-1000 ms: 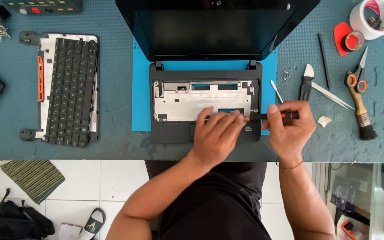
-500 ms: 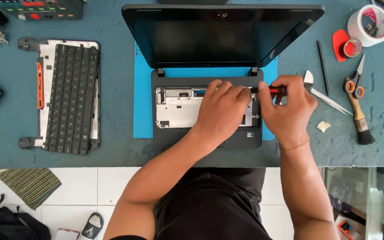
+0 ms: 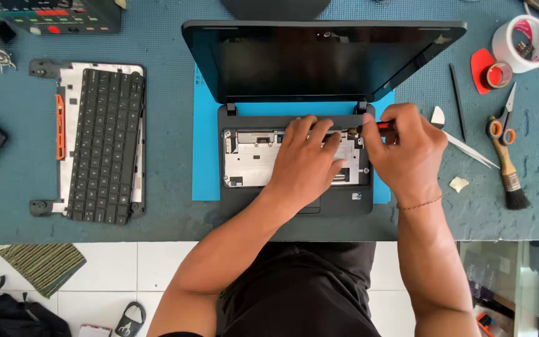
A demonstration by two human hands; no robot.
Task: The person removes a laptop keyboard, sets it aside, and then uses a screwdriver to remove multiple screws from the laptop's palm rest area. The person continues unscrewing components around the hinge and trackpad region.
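A small red-handled screwdriver (image 3: 378,126) was held closed in the right hand (image 3: 407,153), its long axis lying level and its tip pointed left at the opened laptop (image 3: 235,206) bay's upper right corner, where the empty left hand (image 3: 307,162) was rested flat.

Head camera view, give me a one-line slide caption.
Right hand works a screwdriver at the open laptop, left hand steadying.

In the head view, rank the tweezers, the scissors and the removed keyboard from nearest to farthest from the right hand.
1. Tweezers, just right of the right hand.
2. Scissors, farther right, by the brush.
3. Removed keyboard, far left, beyond the laptop.
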